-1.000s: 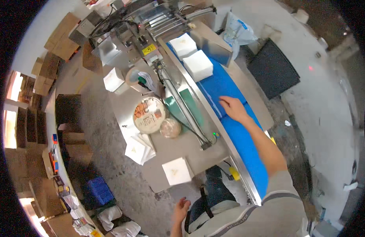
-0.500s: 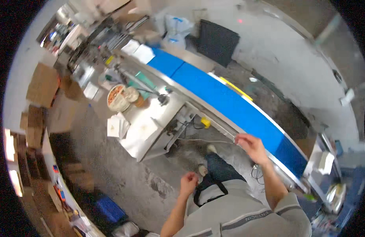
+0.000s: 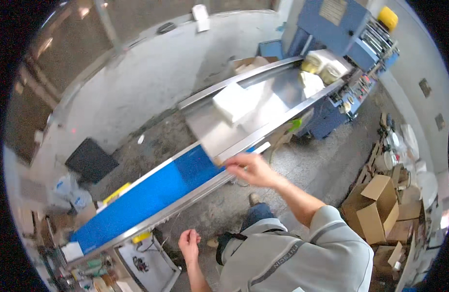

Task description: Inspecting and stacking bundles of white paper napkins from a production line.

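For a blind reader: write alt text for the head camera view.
A person's right hand reaches over the metal side rail of a blue conveyor belt, near where it meets a steel chute carrying a white packet. The left hand hangs empty, loosely curled, over the concrete floor. A blue machine stands at the chute's far end.

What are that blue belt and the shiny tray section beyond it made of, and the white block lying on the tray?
The blue belt looks like matte rubber or plastic sheet: flat, even colour, no glare. The tray section appears to be bare sheet metal, probably steel, grey with soft reflections. The white block could be stacked paper or tissue; too blurred to be sure. The right hand reaches near where belt meets tray.
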The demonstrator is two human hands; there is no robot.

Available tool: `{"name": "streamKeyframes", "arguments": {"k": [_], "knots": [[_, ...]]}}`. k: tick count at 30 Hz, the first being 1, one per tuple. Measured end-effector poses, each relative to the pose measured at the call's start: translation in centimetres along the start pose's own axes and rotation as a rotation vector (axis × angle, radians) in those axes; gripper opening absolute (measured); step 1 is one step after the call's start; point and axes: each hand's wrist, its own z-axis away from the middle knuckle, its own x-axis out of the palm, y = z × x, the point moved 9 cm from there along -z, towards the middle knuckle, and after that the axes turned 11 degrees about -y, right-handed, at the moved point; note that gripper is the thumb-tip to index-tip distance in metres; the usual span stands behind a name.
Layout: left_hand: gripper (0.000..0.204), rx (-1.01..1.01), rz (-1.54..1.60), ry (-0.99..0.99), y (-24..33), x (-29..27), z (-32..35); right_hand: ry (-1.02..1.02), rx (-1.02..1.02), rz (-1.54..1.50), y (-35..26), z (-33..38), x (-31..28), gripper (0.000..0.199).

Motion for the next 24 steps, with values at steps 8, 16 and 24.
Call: {"name": "streamKeyframes", "arguments": {"k": [8, 16, 24], "knots": [[0.016, -0.083, -0.02, -0.13, -1.4, 19.6, -3.7, 0.766, 0.268, 0.504, 26.0, 9.6, -42.0, 0.016], [0.021, -0.179, -0.12, -0.128, 0.8, 27.3, -4.0, 0.275, 0.607, 0.971, 42.0, 6.0, -53.6, 0.026], [0.025, -0.188, -0.156, -0.131, 3.0, 30.7, -5.3, 0.057, 0.622, 1.142, 44.4, 4.0, -53.5, 0.016]]}}
